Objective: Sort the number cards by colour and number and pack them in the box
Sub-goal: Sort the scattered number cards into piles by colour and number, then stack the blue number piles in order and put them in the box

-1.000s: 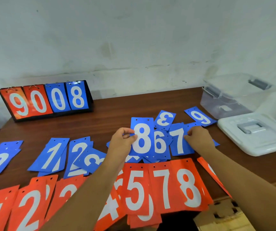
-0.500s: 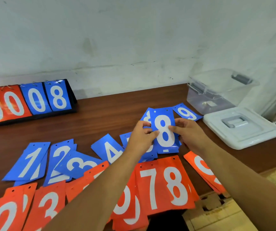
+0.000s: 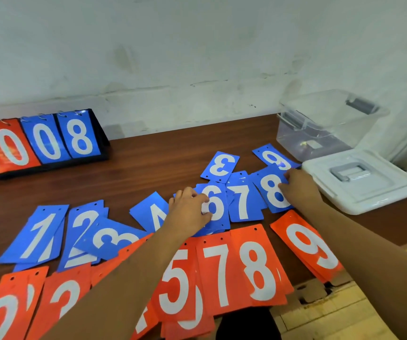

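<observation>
Blue number cards lie in a row on the brown table [image 3: 148,168]: 1 [image 3: 38,234], 2 [image 3: 84,224], 3 [image 3: 109,239], 4 [image 3: 153,212], 6 [image 3: 218,209], 7 [image 3: 243,204] and 8 [image 3: 271,192]. My left hand [image 3: 190,209] grips the left edge of the blue 6. My right hand [image 3: 298,190] holds the right edge of the blue 8, which lies just right of the 7. A loose upside-down blue 3 [image 3: 221,165] and a blue 9 [image 3: 273,158] lie behind. Orange cards 5 [image 3: 175,283], 7 [image 3: 219,271], 8 [image 3: 256,271] and 9 [image 3: 308,246] run along the near edge.
The clear plastic box [image 3: 325,128] stands open at the back right against the wall, with its white lid [image 3: 359,182] lying in front of it. A flip scoreboard [image 3: 45,143] showing 9 0 0 8 stands at the back left. More orange cards overlap at the lower left.
The blue 8, held up in both hands before, now lies to the right of the blue 7. My left hand has let go of it and moved to the blue 6.
</observation>
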Tool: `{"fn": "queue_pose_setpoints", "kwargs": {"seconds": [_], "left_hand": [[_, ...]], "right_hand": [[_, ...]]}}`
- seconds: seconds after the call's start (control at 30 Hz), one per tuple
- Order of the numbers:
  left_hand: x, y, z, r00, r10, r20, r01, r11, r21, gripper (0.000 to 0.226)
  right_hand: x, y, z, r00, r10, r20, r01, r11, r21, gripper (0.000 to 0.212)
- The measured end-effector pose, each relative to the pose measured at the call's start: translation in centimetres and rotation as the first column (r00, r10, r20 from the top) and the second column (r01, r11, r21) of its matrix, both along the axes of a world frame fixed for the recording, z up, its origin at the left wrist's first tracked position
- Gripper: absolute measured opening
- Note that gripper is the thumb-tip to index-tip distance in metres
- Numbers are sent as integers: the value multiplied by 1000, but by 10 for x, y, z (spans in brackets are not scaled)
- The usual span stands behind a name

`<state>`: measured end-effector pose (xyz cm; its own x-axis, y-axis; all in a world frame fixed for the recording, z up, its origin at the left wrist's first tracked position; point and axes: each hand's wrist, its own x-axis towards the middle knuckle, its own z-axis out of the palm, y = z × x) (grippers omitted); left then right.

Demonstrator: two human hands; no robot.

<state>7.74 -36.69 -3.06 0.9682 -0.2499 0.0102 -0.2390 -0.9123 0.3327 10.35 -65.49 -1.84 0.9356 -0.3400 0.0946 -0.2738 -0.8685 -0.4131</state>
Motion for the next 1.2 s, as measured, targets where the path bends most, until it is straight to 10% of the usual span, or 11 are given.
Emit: {"fn": "queue_pose_setpoints", "kwargs": {"seconds": [0.2, 0.47, 1.2], "left_hand": [[1, 2, -4, 999, -10, 33, 11, 1000, -16, 44], [0, 20, 24, 995, -13, 96, 29, 986, -163, 30], [-155, 335, 49, 771, 634, 60, -567, 726, -390, 14]], "right_hand": [[-5, 8, -4, 1000, -12, -6, 11, 982, -189, 13], [-23, 58, 35, 981, 143, 128, -149, 988, 41, 35], [-67, 393, 43, 656, 728, 200, -755, 625, 199, 19]]}}
